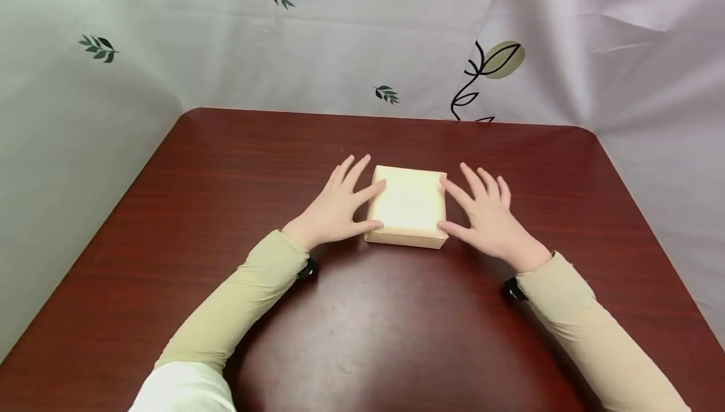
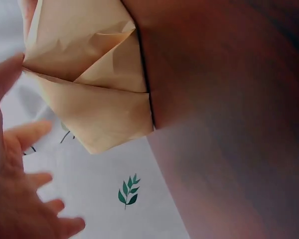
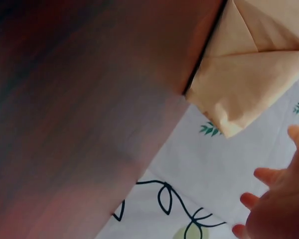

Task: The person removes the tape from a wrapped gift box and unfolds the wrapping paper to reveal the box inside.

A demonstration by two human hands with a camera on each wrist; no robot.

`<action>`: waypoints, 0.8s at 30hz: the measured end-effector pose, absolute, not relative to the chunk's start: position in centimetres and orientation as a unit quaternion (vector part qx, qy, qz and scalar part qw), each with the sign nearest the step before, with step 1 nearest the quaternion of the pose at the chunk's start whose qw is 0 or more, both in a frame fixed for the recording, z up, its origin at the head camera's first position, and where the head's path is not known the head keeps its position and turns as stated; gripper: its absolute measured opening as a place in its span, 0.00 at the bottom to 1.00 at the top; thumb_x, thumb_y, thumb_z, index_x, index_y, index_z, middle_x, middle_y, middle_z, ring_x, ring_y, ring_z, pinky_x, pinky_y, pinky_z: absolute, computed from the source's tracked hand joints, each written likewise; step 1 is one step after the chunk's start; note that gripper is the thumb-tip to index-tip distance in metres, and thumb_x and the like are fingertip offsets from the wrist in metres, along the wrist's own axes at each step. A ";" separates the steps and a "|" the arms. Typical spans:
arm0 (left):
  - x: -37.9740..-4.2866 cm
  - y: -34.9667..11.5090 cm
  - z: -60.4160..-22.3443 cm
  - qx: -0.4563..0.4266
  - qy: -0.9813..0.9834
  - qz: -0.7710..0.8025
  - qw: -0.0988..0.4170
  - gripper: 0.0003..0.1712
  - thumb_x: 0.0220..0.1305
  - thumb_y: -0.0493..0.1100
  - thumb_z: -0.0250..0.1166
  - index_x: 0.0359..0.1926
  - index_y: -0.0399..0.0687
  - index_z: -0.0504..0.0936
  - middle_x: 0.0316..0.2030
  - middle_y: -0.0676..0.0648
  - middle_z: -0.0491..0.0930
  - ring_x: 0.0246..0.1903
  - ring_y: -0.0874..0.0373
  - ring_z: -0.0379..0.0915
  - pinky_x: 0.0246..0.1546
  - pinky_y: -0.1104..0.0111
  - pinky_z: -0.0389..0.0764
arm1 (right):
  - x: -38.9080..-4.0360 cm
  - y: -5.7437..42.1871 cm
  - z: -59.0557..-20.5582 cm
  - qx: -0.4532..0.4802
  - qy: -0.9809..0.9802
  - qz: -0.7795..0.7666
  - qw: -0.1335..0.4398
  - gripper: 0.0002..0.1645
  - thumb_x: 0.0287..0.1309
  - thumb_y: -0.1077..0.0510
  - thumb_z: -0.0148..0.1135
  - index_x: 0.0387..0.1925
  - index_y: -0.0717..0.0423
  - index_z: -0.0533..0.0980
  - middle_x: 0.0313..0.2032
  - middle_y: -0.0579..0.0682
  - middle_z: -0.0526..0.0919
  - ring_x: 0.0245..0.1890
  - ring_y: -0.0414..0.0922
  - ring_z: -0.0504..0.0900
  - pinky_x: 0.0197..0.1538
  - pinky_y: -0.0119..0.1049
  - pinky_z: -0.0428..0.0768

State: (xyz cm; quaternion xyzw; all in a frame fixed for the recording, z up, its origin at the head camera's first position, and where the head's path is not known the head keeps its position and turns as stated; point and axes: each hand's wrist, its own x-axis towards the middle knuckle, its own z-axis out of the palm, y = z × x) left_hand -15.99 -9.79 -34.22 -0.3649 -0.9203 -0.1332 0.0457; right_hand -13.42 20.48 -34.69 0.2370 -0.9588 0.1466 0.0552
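Observation:
A squarish box wrapped in tan paper (image 1: 409,201) lies flat on the table, its top very bright in the head view. At its left side is my left hand (image 1: 331,212), fingers spread, with thumb and index fingertips on the box's left edge. My right hand (image 1: 491,223) is likewise spread at the other side, thumb and index tips at the right edge. Folded paper flaps show on the wrapped box's side (image 2: 104,64) in the left wrist view. The right wrist view shows similar folds on the wrapped box (image 3: 249,74), with the right fingers apart below it.
The dark red wooden table (image 1: 362,324) has rounded far corners. Behind it hangs a white curtain (image 1: 340,34) with leaf prints, which also runs along both sides. Both forearms rest in pale sleeves, with a dark band (image 1: 515,289) at the right wrist.

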 end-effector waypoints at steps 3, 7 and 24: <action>-16.1 -10.1 -34.4 -0.387 -0.914 -0.122 0.012 0.43 0.56 0.64 0.64 0.69 0.54 0.64 0.73 0.38 0.43 0.71 0.36 0.36 0.69 0.45 0.44 | -13.4 20.0 -35.0 0.261 -0.955 0.140 0.034 0.47 0.53 0.35 0.61 0.70 0.44 0.57 0.71 0.64 0.45 0.67 0.69 0.45 0.63 0.68 0.42; -16.3 -10.2 -34.8 -0.410 -0.904 -0.120 -0.011 0.48 0.53 0.60 0.69 0.71 0.51 0.61 0.73 0.39 0.48 0.71 0.38 0.40 0.69 0.45 0.46 | -13.5 19.5 -35.4 0.283 -0.950 0.134 0.022 0.52 0.47 0.35 0.66 0.71 0.45 0.56 0.70 0.67 0.45 0.65 0.72 0.50 0.63 0.67 0.48; -16.7 -9.2 -34.7 -0.483 -0.867 -0.119 -0.006 0.46 0.49 0.44 0.74 0.69 0.51 0.64 0.70 0.40 0.57 0.69 0.36 0.48 0.64 0.56 0.64 | -14.0 18.9 -35.2 0.307 -0.930 0.193 -0.060 0.56 0.43 0.52 0.76 0.71 0.52 0.55 0.70 0.68 0.38 0.64 0.65 0.62 0.57 0.51 0.73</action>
